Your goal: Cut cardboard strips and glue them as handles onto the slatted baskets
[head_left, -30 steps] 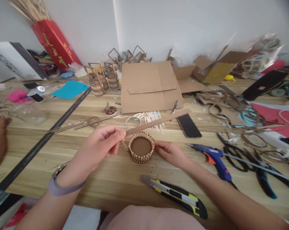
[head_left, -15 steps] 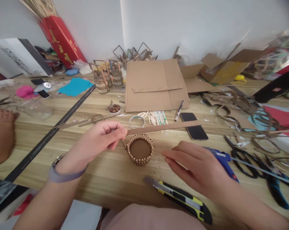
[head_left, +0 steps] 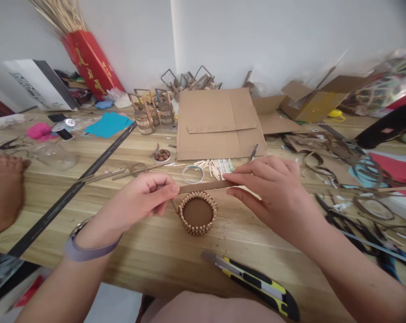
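- Right hand (head_left: 273, 193) has swung up off the bench and now pinches the cardboard strip (head_left: 205, 186); left hand (head_left: 139, 202) pinches its other end.
- Nearer than the right wrist: utility knife (head_left: 253, 282).
- Between the hands, just under the strip: stick basket (head_left: 197, 213).
- Strip looks light, thin and easily creased; the ends seem the safest grip.
- Beyond the fingertips: folded cardboard (head_left: 219, 121).

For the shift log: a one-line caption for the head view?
The left hand and right hand hold a cardboard strip beside a stick-walled basket on a cluttered wooden table.
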`<state>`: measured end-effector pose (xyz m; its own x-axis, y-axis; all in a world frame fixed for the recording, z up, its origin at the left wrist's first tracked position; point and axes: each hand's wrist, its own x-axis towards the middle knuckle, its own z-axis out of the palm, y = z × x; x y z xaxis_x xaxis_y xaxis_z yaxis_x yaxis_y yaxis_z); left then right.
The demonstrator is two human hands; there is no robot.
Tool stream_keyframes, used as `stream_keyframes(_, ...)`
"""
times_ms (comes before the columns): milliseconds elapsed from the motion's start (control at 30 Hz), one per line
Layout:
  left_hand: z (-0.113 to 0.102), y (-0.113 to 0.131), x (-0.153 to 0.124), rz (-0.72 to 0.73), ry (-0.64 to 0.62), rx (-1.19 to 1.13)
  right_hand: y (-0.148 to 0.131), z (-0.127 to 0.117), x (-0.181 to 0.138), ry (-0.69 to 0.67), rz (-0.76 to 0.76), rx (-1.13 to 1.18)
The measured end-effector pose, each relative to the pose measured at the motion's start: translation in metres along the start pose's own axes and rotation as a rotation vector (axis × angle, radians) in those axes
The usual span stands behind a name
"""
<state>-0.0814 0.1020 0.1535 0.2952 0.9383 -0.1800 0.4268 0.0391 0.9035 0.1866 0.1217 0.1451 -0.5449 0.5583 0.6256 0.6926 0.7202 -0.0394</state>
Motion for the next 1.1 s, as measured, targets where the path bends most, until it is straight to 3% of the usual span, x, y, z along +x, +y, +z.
stream_keyframes(167, -0.005, 0.001, 0.001, 0.038, -0.015, 0.118, 0.002, -0.002, 0.005, -0.051, -0.007, 0.032)
stream_keyframes(367, -0.013, 0.023, 0.013, 0.204, 0.162, 0.458, 0.003, -0.006, 0.009, -0.1, -0.011, 0.023)
stream_keyframes(467, -0.006, 0.041, 0.031, 0.208, 0.055, 0.555, 0.003, -0.007, 0.011, -0.111, -0.009, 0.025)
stream_keyframes(633, 0.01, 0.057, 0.06, 0.062, -0.174, 0.332, 0.002, -0.007, 0.013, -0.102, 0.0, 0.049)
stream_keyframes(767, 0.018, 0.059, 0.068, -0.028, -0.297, 0.127, 0.003, -0.005, 0.013, -0.092, 0.0, 0.056)
stream_keyframes(1100, 0.021, 0.058, 0.07, -0.13, -0.304, -0.022, 0.002, -0.006, 0.015, -0.099, 0.005, 0.067)
